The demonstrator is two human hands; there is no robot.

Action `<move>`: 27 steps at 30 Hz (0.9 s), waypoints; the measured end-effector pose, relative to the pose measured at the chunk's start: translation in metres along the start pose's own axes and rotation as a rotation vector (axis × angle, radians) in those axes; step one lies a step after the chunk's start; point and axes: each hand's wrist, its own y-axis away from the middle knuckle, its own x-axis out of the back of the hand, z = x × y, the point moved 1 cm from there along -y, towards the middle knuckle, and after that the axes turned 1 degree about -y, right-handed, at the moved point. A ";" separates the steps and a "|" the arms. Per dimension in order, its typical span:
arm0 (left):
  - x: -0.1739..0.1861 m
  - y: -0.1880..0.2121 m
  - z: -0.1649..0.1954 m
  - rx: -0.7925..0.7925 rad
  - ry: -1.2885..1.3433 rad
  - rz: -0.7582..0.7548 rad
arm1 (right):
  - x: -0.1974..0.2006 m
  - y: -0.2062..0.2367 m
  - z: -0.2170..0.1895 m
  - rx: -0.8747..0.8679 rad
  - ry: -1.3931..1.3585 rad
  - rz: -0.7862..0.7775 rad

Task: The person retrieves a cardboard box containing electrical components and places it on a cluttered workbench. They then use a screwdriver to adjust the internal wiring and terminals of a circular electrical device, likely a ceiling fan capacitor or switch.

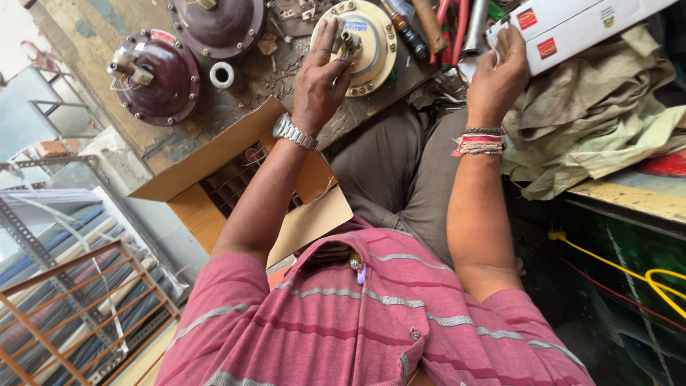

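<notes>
My left hand (319, 82), with a metal watch on its wrist, rests on a cream round motor housing (371, 39) on the workbench, fingers around the metal shaft at its centre. My right hand (498, 75), with thread bands on the wrist, reaches to the edge of a white carton with red labels (579, 28) and pinches something small and pale that I cannot make out. Two maroon round motor housings (161, 78) (218, 25) lie to the left on the same bench.
A white tape roll (221, 74) sits between the maroon housings. Screwdrivers and red-handled tools (436, 25) lie behind the cream housing. Crumpled khaki cloth (600, 114) is at right, an open cardboard box (236, 182) below the bench, metal racks at left, yellow cable (643, 279) lower right.
</notes>
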 end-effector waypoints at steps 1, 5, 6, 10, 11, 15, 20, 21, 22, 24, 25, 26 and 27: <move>0.000 0.000 0.000 0.003 0.005 0.004 | -0.002 0.004 -0.003 -0.073 0.037 -0.038; 0.004 -0.005 -0.004 0.004 0.069 -0.035 | -0.033 0.019 -0.023 0.286 0.401 -0.338; 0.005 -0.005 -0.004 0.006 0.070 -0.033 | -0.044 0.025 -0.027 0.309 0.411 -0.411; 0.003 -0.005 0.000 0.019 0.049 -0.017 | -0.072 0.036 -0.038 0.288 0.512 -0.528; 0.002 -0.006 0.001 0.019 0.043 -0.005 | -0.074 0.037 -0.040 0.320 0.514 -0.535; -0.001 -0.008 0.006 0.002 0.022 0.043 | -0.075 0.044 -0.052 0.405 0.562 -0.499; -0.001 -0.014 0.011 -0.030 -0.021 0.118 | -0.076 0.049 -0.067 0.369 0.699 -0.414; -0.001 -0.015 0.012 -0.023 -0.012 0.123 | -0.077 0.050 -0.067 0.338 0.741 -0.430; 0.000 -0.016 0.013 -0.011 -0.001 0.121 | -0.078 0.051 -0.067 0.347 0.747 -0.439; -0.001 -0.016 0.015 0.000 0.006 0.124 | -0.077 0.049 -0.064 0.363 0.770 -0.441; -0.001 -0.017 0.016 -0.008 -0.008 0.133 | -0.076 0.045 -0.063 0.342 0.755 -0.434; -0.002 -0.018 0.016 -0.013 -0.020 0.141 | -0.073 0.043 -0.062 0.320 0.741 -0.429; -0.002 -0.019 0.017 -0.024 -0.030 0.161 | -0.069 0.041 -0.061 0.296 0.725 -0.431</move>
